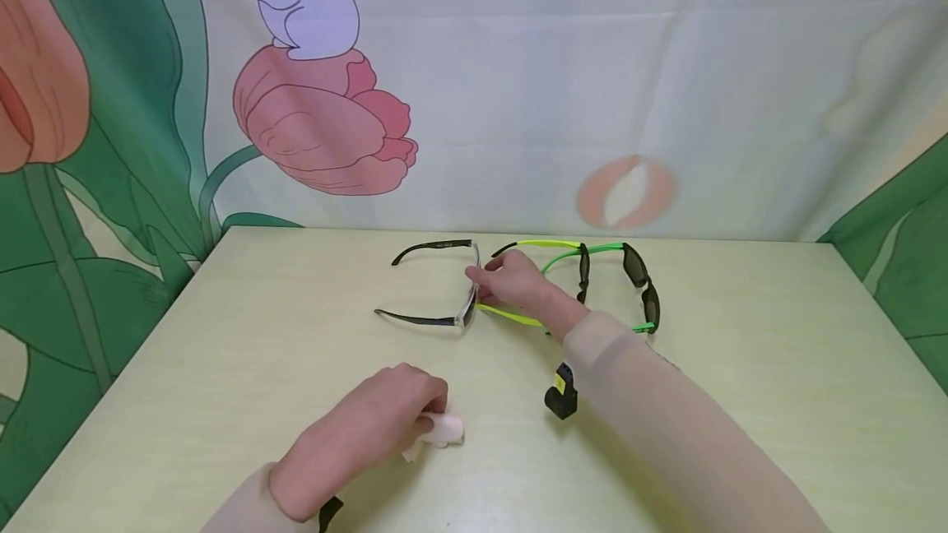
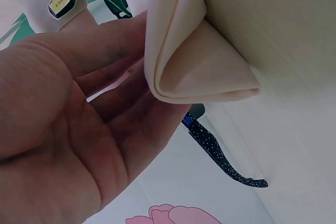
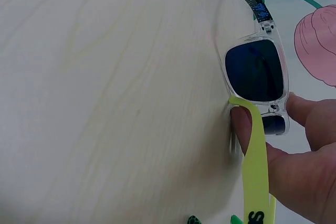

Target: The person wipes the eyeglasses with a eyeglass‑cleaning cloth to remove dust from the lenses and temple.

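Clear-framed sunglasses [image 1: 465, 317] with black speckled temples stand on the table, temples pointing left. My right hand [image 1: 520, 280] pinches them near the bridge; in the right wrist view, thumb and finger lie on either side of the frame by the dark lens [image 3: 254, 72]. Low in front, my left hand [image 1: 370, 418] holds a folded pale pink cloth [image 1: 446, 429], its fold filling the middle of the left wrist view [image 2: 184, 51]. Yellow-templed sunglasses [image 1: 548, 243] stand just right of the clear pair, partly covered by my right hand and wrist.
Green-templed sunglasses [image 1: 652, 307] stand furthest right, their temples overlapping the yellow pair. A black wrist camera [image 1: 561, 393] hangs below the right sleeve. Behind the light wooden table [image 1: 778, 368] hangs a printed curtain [image 1: 504, 105] with flowers and leaves.
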### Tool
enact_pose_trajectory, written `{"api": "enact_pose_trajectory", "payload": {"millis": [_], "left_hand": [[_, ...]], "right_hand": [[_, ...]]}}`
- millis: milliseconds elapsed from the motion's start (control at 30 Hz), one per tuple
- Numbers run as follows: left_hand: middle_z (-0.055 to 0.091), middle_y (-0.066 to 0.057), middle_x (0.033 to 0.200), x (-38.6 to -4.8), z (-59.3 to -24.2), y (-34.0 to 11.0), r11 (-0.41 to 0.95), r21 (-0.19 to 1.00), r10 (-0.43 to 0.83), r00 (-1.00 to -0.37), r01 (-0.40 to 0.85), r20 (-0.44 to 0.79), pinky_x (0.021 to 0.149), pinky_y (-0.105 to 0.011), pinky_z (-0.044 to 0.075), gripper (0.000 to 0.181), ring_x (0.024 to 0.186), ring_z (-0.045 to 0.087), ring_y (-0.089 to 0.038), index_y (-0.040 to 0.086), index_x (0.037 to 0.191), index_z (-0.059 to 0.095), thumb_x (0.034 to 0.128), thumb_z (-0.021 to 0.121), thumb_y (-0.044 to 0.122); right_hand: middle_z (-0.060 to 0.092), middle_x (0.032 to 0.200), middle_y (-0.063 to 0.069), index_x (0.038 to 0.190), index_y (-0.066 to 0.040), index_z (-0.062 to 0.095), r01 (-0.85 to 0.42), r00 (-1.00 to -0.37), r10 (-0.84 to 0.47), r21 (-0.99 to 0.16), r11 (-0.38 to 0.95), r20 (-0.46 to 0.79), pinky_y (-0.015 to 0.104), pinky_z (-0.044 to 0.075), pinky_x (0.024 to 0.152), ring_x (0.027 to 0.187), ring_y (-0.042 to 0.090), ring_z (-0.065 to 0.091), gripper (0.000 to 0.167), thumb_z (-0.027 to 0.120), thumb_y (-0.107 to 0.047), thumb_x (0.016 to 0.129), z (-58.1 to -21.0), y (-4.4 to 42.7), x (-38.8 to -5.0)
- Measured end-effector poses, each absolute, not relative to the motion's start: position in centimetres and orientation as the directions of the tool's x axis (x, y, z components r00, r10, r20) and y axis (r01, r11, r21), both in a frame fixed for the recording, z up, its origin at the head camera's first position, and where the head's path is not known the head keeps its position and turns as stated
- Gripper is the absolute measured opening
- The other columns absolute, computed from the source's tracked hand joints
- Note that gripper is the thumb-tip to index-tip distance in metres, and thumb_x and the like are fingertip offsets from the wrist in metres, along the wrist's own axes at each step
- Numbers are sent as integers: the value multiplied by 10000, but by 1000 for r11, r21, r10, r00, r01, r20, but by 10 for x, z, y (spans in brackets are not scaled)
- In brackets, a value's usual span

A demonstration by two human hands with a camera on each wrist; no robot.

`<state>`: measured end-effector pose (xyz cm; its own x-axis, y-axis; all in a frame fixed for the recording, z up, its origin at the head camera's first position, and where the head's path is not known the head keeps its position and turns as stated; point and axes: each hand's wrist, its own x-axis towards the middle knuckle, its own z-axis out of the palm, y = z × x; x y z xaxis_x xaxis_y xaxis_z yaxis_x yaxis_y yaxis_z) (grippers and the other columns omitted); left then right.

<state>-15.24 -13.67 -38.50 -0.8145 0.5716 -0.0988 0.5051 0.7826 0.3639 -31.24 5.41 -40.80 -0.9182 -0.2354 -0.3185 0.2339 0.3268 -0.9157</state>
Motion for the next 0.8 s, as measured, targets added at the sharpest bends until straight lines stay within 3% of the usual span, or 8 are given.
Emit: {"api": "enact_pose_trajectory", "payload": {"millis": [133, 200, 367, 500, 800], "left_hand": [[618, 54, 750, -153, -384, -134, 788, 365, 565, -818, 496, -110, 619, -276, 487, 239, 672, 536, -117, 144, 774, 650, 852, 776, -44], [623, 53, 762, -154, -383, -133, 789, 367, 564, -817, 492, -118, 626, -280, 493, 231, 683, 542, -119, 140, 787, 657, 856, 771, -48], [636, 52, 792, -158, -381, -135, 778, 374, 580, -806, 506, -116, 659, -287, 511, 207, 730, 569, -119, 131, 827, 678, 866, 763, -54], [628, 54, 787, -164, -377, -139, 772, 387, 576, -813, 505, -88, 667, -294, 513, 198, 731, 571, -115, 126, 839, 679, 869, 765, -50], [656, 38, 815, -178, -370, -147, 798, 363, 511, -859, 481, 15, 653, -281, 510, 169, 721, 568, -111, 99, 864, 700, 866, 768, -56]], "right_hand": [[701, 1014, 200, 1408, 117, 435, 216, -924, -228, -912, 349, -306, 309, 596, 842, 982, 312, 725, 565, 656, -244, 1033, -408, 58, -313], [714, 1005, 184, 1412, 96, 438, 157, -933, -230, -890, 428, -275, 306, 586, 838, 946, 280, 726, 583, 637, -308, 1041, -407, 62, -312], [680, 1124, 195, 1414, 92, 452, -178, -951, -303, -696, 695, -59, 398, 539, 871, 1008, 282, 667, 600, 560, -386, 1067, -398, 72, -300], [641, 1222, 233, 1362, 91, 517, -361, -919, -387, -553, 751, 74, 437, 526, 927, 1100, 318, 628, 532, 551, -353, 1071, -390, 79, -291], [682, 897, 28, 1036, -26, 718, -488, -871, -434, -515, 704, 232, 352, 535, 792, 831, 182, 627, 190, 634, -195, 1012, -379, 110, -271]]}}
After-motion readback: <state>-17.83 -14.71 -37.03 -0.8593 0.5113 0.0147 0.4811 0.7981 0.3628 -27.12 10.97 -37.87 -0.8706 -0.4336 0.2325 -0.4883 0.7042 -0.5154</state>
